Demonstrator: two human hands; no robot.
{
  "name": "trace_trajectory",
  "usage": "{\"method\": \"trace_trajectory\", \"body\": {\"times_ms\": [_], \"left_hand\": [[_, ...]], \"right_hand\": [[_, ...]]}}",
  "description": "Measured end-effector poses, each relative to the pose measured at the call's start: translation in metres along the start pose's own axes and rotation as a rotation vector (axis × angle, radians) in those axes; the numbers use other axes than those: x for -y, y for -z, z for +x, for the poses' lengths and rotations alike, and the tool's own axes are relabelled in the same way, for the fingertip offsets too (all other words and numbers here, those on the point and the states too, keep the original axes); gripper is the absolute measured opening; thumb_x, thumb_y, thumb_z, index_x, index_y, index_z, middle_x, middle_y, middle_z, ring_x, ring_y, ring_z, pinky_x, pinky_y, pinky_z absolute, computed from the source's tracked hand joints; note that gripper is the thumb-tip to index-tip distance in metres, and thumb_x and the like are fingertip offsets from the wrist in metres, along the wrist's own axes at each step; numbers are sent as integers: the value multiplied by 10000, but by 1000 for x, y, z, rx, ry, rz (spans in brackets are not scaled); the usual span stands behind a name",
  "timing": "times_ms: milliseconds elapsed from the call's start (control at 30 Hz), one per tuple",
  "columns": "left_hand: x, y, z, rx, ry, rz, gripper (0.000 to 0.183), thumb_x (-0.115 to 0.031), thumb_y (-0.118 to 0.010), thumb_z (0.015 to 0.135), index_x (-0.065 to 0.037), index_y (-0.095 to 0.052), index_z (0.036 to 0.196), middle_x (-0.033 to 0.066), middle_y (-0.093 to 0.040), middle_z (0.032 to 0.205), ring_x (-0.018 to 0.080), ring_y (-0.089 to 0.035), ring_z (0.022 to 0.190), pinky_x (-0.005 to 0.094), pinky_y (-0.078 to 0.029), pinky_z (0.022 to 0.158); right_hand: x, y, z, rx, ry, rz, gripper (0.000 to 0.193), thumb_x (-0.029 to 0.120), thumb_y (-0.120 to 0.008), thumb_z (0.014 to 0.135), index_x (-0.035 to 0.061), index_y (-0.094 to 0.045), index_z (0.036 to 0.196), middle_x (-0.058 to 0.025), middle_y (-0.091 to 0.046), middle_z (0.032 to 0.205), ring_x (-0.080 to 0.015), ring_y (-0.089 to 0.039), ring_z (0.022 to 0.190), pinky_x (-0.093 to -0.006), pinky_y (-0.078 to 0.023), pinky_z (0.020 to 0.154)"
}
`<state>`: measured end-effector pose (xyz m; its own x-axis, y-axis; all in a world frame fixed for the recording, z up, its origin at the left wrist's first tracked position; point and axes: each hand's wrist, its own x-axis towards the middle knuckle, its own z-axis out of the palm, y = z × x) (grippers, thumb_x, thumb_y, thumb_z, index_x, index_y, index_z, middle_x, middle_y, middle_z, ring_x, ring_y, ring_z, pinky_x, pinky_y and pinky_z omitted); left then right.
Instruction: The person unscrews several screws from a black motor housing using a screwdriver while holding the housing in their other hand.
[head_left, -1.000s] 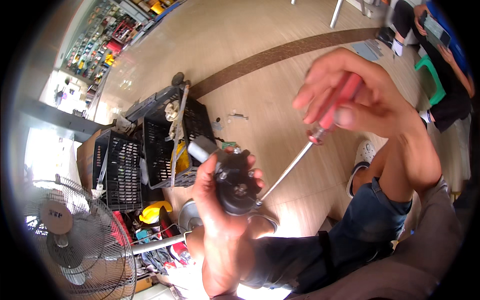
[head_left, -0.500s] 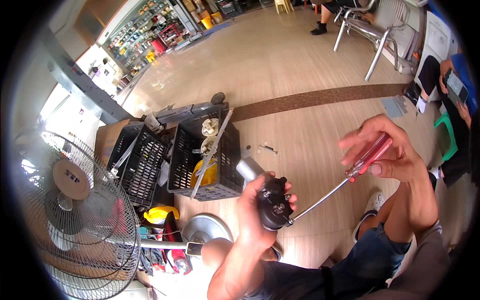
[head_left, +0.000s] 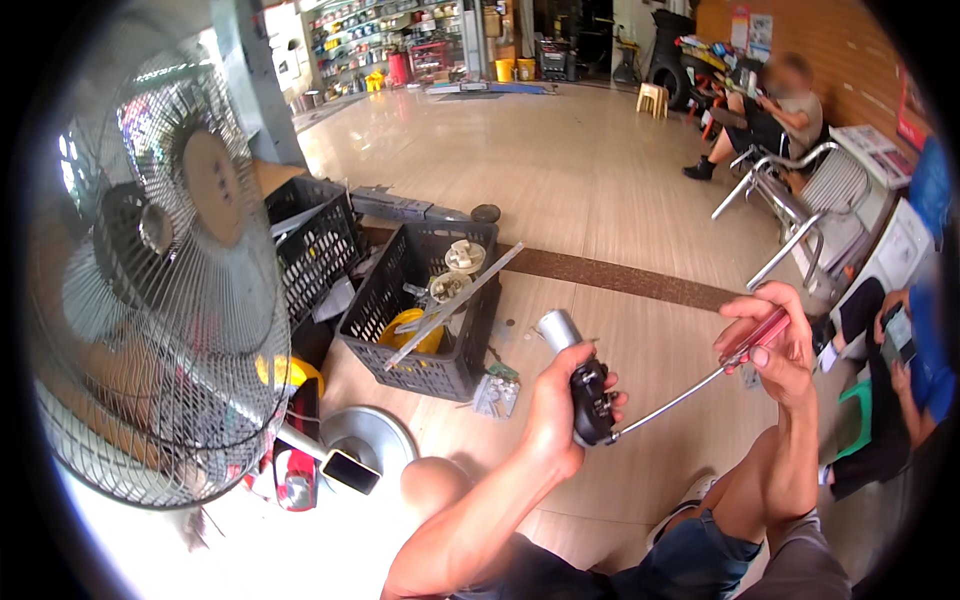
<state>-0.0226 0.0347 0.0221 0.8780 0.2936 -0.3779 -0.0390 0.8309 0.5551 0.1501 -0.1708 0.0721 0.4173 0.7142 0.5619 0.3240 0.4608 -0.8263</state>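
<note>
My left hand [head_left: 553, 410] is wrapped round a small electric motor with a black housing [head_left: 592, 405] and a silver cylinder [head_left: 557, 330] that sticks out above the thumb. Across from it, my right hand [head_left: 786, 368] has its thumb and fingers closed on the red handle of a screwdriver [head_left: 672, 401]. The long steel shaft slants down to the left, and its tip meets the lower edge of the black housing. Which screw it sits on, if any, is too small to make out.
Black plastic crates, one [head_left: 430, 372] holding white parts and a yellow piece, stand ahead to the left. A caged fan [head_left: 215, 190] fills the left side, its round base [head_left: 405, 440] near my knee. Two people sit at the right, near a metal chair [head_left: 800, 205].
The view has lifted and swung. The motor is turned more edge-on in my left hand. My right fingers, spread before, now close round the screwdriver handle.
</note>
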Motion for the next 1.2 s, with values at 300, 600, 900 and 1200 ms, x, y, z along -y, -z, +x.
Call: {"method": "trace_trajectory", "body": {"times_ms": [300, 600, 900, 1200], "left_hand": [[-50, 11, -6, -47, -252, -203, 265, -374, -602, 909, -134, -490, 921, 81, -560, 746, 259, -596, 665, 393, -481, 565], [-54, 13, 1, -116, -215, -281, 236, -369, -608, 902, -143, -544, 929, 79, -588, 739, 273, -605, 667, 393, -476, 587], [-33, 31, 23, -196, -136, -51, 275, -379, -609, 912, -126, -576, 1015, 138, -640, 828, 280, -636, 715, 386, -521, 620], [-3, 48, 2, -478, -37, 84, 289, -361, -564, 951, -130, -650, 1102, 164, -689, 929, 293, -656, 707, 400, -541, 590]], "right_hand": [[26, -40, 52, -20, -159, -183, 507, 186, -754, 891, 42, -463, 1281, -177, -683, 1053, -249, -713, 868, -335, -601, 652], [28, -24, 44, 98, -198, -99, 323, 53, -709, 906, 49, -486, 1139, -246, -669, 1154, -278, -729, 947, -331, -609, 693], [-32, -4, 34, 99, -251, -5, 323, 28, -728, 888, 33, -478, 1094, -278, -682, 1110, -322, -729, 950, -378, -615, 761], [-70, -8, -15, 167, -414, 196, 306, 105, -745, 908, 21, -538, 1119, -142, -712, 1082, -207, -712, 1002, -349, -554, 924]]}}
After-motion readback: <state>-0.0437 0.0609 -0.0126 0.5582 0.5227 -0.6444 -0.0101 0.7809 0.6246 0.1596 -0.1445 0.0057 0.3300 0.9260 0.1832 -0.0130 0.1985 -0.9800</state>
